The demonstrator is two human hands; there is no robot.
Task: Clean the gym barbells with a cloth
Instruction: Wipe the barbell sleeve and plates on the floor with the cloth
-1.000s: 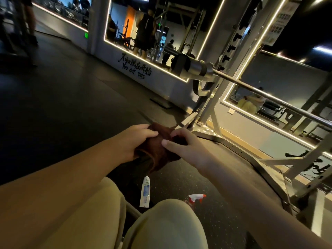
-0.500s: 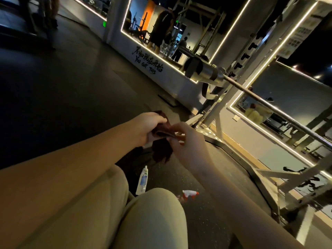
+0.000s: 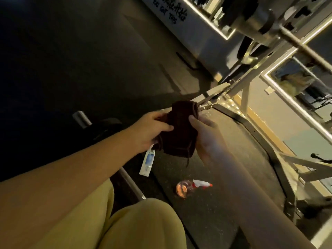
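Head view: in the middle of the frame both hands hold a dark brown, folded fabric cloth (image 3: 179, 130) in the air above the black rubber floor (image 3: 224, 186). The left hand (image 3: 149, 131) has its grip closed on the cloth's left edge, thumb across the front and fingers curled behind. The right hand (image 3: 206, 137), blurred, has its grip on the right edge with the thumb lying over the fabric.

The silver steel barbell (image 3: 303, 48) runs through the upper right corner, resting on the grey metal rack (image 3: 246, 85), well apart from the cloth.

Just below the left hand a white squeeze tube with a blue label (image 3: 147, 163) lies on the floor. Near it, lower centre, lies a clear spray bottle with a red and white trigger (image 3: 188, 188). A second grey metal bar (image 3: 129, 180) lies on the floor under the left forearm. Knees in khaki trousers (image 3: 143, 223) fill the bottom of the frame.
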